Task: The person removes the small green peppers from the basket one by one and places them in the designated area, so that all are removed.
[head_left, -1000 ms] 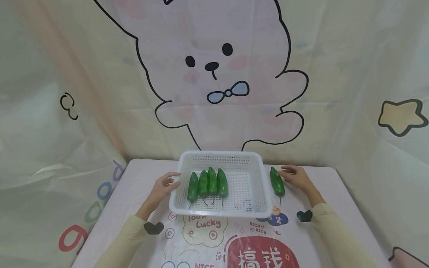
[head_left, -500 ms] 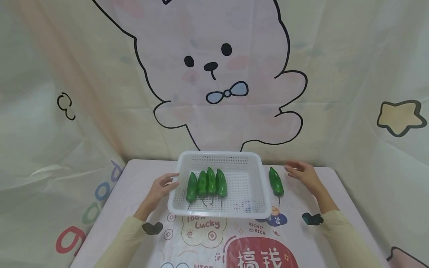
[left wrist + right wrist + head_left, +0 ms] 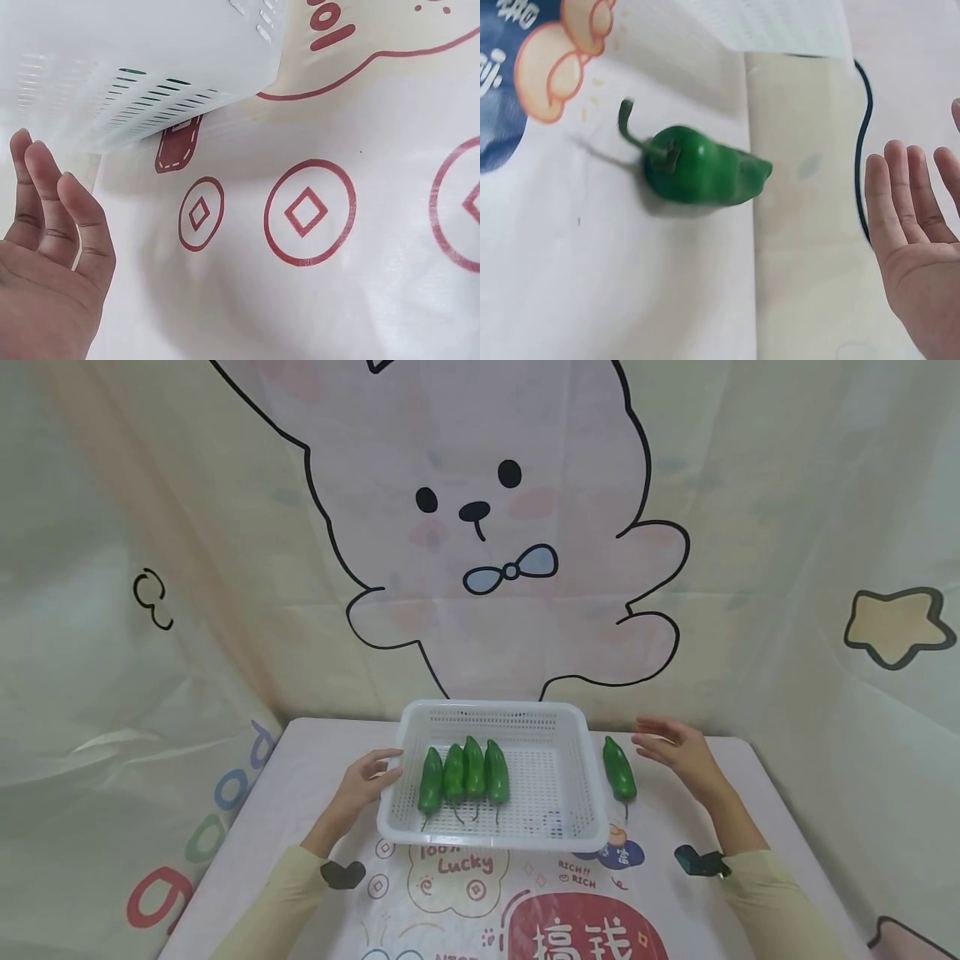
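In the head view a white plastic basket (image 3: 555, 768) holds several green peppers (image 3: 497, 772) side by side in its left half, stems toward the person. My left hand (image 3: 360, 789) is at the basket's left rim with its fingertips at the edge; in the left wrist view the fingers (image 3: 56, 195) reach up along the outer wall, loosely bent, and the thumb is hidden. One more green pepper (image 3: 619, 770) lies on the table right of the basket. My right hand (image 3: 686, 760) hovers beside it, fingers relaxed, apart from the pepper and holding nothing, as the right wrist view also shows.
The table (image 3: 712, 902) wears a pale cloth with printed drawings and lettering. Behind it rises a curtain (image 3: 480, 635) with a cartoon bear, and more curtain hangs on both sides. Dark straps (image 3: 697, 862) show near both wrists.
My right hand has drawn back from the lone pepper, away to the right, and then hardly moved. The left hand, basket and peppers stay in place.
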A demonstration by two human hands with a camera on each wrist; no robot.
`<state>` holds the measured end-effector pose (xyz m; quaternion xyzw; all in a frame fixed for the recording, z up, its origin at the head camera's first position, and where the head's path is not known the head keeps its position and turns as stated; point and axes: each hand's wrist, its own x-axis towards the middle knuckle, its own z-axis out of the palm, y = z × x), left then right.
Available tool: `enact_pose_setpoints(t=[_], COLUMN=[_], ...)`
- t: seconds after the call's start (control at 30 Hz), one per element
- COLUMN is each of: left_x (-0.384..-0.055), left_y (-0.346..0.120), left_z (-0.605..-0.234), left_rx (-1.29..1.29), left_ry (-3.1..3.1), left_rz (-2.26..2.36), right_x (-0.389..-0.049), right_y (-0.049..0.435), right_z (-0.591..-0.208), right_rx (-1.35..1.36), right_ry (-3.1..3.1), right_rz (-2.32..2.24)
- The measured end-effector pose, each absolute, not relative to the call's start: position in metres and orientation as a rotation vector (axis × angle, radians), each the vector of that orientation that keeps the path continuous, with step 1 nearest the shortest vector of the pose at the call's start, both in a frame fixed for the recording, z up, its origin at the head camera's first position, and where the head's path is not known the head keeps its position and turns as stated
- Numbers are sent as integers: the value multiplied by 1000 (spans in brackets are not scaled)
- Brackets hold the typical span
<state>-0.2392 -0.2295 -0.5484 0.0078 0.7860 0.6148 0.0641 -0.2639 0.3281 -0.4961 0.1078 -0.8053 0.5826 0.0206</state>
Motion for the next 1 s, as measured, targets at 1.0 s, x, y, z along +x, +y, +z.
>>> enact_pose_setpoints(t=[1.0], left_x=[-237], left_y=[-228], left_z=[-547], left_rx=[-1], left_ry=[2381], left_rz=[1836], right_x=[-278], right_y=[227], right_z=[-451], right_rx=[631], right_ry=[-2373], right_rz=[2043])
